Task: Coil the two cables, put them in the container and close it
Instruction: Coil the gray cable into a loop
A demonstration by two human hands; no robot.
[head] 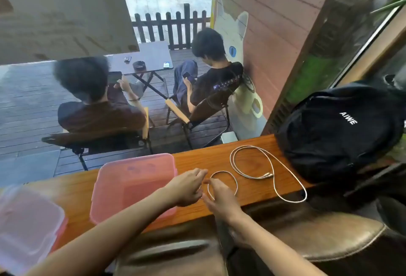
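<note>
Fingers (216, 184) of the right hand (222, 198) pinch the small cable loop (230, 175); the left hand (189, 187) hovers beside it, fingers loosely spread. Best to steady each turn, feeding slack evenly. The long cable (272, 170) sprawls across the tabletop (197, 161); the pink container (134, 183) waits, open, at left.

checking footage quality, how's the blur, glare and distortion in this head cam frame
Head view: wide-angle lens bows the wooden counter and stretches both forearms; the lid at the lower left corner is smeared soft; glass reflections wash over the upper left; the white cable and both hands, left hand and right hand, stay fairly sharp in even daylight.
</note>
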